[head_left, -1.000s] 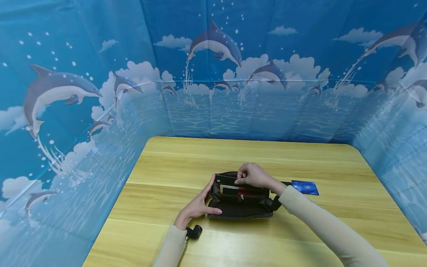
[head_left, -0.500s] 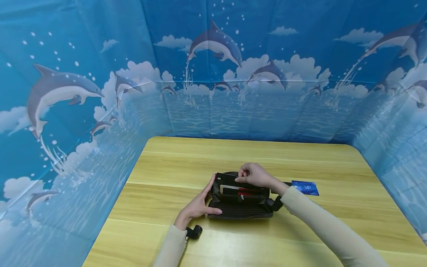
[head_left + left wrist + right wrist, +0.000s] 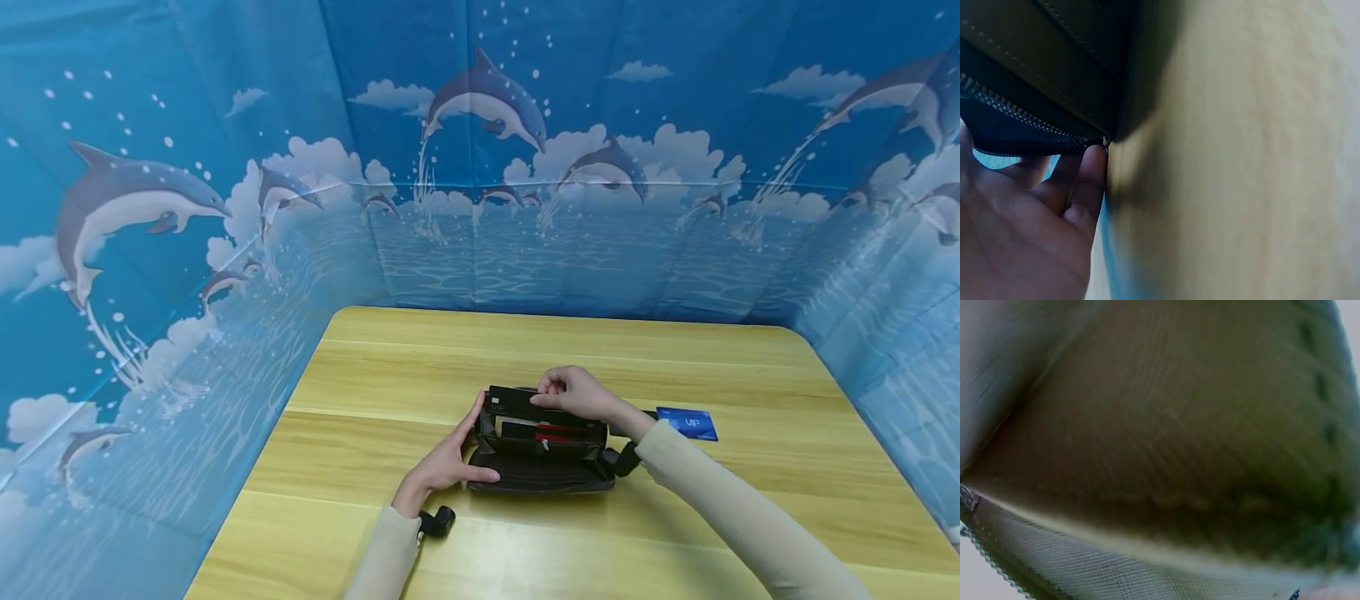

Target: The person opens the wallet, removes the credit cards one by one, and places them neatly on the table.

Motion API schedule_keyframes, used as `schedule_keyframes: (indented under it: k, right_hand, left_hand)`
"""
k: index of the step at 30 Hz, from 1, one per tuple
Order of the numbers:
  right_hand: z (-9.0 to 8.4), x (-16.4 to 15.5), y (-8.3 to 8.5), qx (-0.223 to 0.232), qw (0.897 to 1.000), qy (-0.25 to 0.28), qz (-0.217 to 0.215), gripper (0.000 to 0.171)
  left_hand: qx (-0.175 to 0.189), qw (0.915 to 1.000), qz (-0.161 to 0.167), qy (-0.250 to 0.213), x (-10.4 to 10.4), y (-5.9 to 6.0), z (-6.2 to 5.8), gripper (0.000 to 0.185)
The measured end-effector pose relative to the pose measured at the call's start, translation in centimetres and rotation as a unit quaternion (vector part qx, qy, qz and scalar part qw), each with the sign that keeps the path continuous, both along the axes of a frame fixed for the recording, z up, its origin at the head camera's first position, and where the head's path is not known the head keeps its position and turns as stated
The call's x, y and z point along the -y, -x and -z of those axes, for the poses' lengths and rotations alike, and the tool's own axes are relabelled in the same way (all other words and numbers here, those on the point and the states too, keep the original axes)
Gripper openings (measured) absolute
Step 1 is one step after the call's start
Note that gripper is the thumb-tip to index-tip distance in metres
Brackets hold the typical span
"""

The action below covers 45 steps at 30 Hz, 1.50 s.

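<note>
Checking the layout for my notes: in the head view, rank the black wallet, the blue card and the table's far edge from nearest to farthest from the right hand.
1. Black wallet: the right hand pinches its upper edge.
2. Blue card: flat on the table, to the hand's right.
3. Table's far edge: beyond the hand, by the dolphin backdrop.

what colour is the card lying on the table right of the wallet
Blue, with pale lettering; the card shows best in the head view.

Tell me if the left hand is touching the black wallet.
Touching. In the left wrist view, the left hand has a fingertip pressed against the zipper edge of the wallet; the head view shows it holding the wallet's left end.
</note>
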State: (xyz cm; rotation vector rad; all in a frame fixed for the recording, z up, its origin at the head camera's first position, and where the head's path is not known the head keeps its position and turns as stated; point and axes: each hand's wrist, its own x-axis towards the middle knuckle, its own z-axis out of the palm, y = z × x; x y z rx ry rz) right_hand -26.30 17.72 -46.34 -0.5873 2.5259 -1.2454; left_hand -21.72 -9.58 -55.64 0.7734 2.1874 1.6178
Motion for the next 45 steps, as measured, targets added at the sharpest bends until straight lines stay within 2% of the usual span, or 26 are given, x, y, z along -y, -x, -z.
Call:
schedule_keyframes:
  k: [5,12,16,27,36,45]
  right_hand:
    - [-0.3,0.1,-0.2,0.002,1.000,0.009,0.004,0.016]
    - [-3.1,0.5,-2.0,0.014,0.999,0.046,0.009,0.014]
    - [-3.4,0.5,-2.2,0.014,0.998,0.061,0.014,0.014]
    - [-2.9,0.0,-1.9,0.026,0.996,0.082,0.030,0.016]
    - [-0.4,-1.0,-0.5,0.030,0.992,0.107,0.057,0.021]
    - [-0.7,-1.6,-0.4,0.042,0.987,0.115,0.099,0.032]
  left_hand:
    - [0.008,0.9999,0.000,0.008,0.0,-0.1,-0.1,0.118]
    - [0.019,0.9998,-0.004,0.009,0.1,-0.2,-0.2,0.116]
    - [0.016,0.9999,-0.002,0.007,0.1,-0.2,-0.2,0.116]
    - [0.012,0.9999,-0.004,0.011,0.2,-0.1,-0.1,0.116]
    - [0.011,0.9999,-0.004,0.009,0.1,-0.1,-0.1,0.116]
    - [0.017,0.9997,0.005,0.015,0.2,-0.2,-0.7,0.115]
